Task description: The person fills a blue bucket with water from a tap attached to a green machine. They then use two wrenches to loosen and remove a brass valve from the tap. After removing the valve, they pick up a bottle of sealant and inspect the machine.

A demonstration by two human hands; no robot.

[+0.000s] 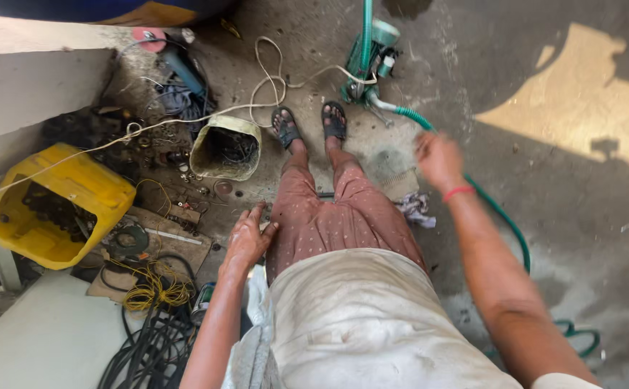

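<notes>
My left hand (248,236) hangs beside my left thigh with its fingers spread, holding nothing. My right hand (437,158) is stretched out to the right, blurred, with a red band at the wrist; whether it grips anything is unclear. A green hose (498,212) runs on the floor under that arm toward a green pump (366,61). My two sandalled feet (311,124) stand on the dusty concrete floor just before the pump.
A cut yellow can (55,205) with dark metal parts lies at the left. A cream bucket (226,148) of parts stands near my feet. A white cord (268,79), yellow wire (157,288), black cables (152,346) and a rag (417,209) lie around.
</notes>
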